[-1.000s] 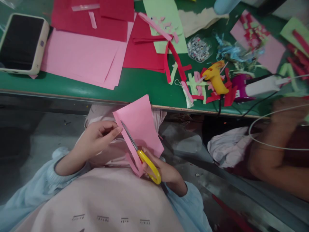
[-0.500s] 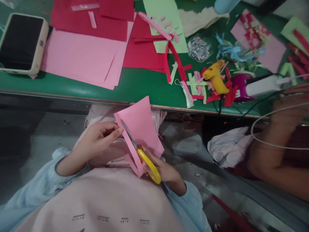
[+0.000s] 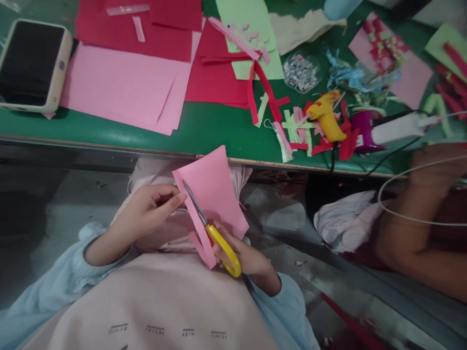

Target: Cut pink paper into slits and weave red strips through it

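Over my lap, a sheet of pink paper (image 3: 213, 182) is partly cut, with a narrow pink strip (image 3: 197, 223) hanging along its left side and curling back at the bottom. My left hand (image 3: 156, 201) pinches the paper's left edge between thumb and fingers, close to the blade tips. My right hand (image 3: 242, 253) grips the yellow handles of a pair of scissors (image 3: 222, 245). Their blades point up and left and lie along the cut between strip and sheet. Part of my right hand's fingers is hidden behind the handles and paper.
The green table (image 3: 138, 138) bears pink sheets (image 3: 116, 87), red sheets (image 3: 219, 82), a phone (image 3: 31, 63), a yellow glue gun (image 3: 328, 119), paper scraps and a bag of small beads (image 3: 301, 72). At right, a co-worker's arm (image 3: 419, 218) rests near a white cable.
The scissors' handles have shifted very slightly to the left, and the strip's curl with them. My left hand stays in place. The co-worker's hand at right has moved a little.
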Action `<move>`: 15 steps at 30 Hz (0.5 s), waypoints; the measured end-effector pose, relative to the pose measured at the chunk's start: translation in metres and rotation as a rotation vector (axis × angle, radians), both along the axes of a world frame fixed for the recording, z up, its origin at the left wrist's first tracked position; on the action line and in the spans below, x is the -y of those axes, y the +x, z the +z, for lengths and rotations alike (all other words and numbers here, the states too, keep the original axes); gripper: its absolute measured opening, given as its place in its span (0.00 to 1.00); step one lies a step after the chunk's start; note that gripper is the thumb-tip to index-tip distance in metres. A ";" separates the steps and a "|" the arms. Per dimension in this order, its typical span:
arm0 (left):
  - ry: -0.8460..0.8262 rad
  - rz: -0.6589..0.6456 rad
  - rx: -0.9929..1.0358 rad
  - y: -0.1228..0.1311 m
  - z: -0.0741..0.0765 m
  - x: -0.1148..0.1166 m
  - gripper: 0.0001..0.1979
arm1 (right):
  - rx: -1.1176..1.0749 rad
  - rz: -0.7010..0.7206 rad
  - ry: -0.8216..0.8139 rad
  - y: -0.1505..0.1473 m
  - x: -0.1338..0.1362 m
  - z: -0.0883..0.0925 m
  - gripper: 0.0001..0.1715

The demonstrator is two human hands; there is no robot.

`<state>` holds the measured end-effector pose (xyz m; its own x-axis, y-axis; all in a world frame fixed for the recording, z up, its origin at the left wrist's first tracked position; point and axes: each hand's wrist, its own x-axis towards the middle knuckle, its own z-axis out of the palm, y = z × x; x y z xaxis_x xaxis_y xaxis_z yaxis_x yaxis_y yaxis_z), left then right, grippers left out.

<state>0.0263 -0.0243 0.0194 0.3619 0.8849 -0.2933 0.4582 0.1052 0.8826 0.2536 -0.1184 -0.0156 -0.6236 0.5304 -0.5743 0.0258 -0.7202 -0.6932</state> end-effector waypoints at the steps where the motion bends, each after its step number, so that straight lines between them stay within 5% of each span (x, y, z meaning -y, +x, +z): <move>1: -0.010 0.004 0.001 0.000 0.000 0.000 0.18 | -0.013 0.004 0.017 0.001 0.000 0.000 0.34; 7: -0.025 0.062 -0.032 0.001 0.001 -0.004 0.18 | -0.079 0.012 0.122 0.006 0.001 -0.004 0.39; 15: 0.056 0.101 -0.047 0.003 0.006 -0.002 0.18 | -0.193 0.007 0.058 0.004 0.002 -0.009 0.46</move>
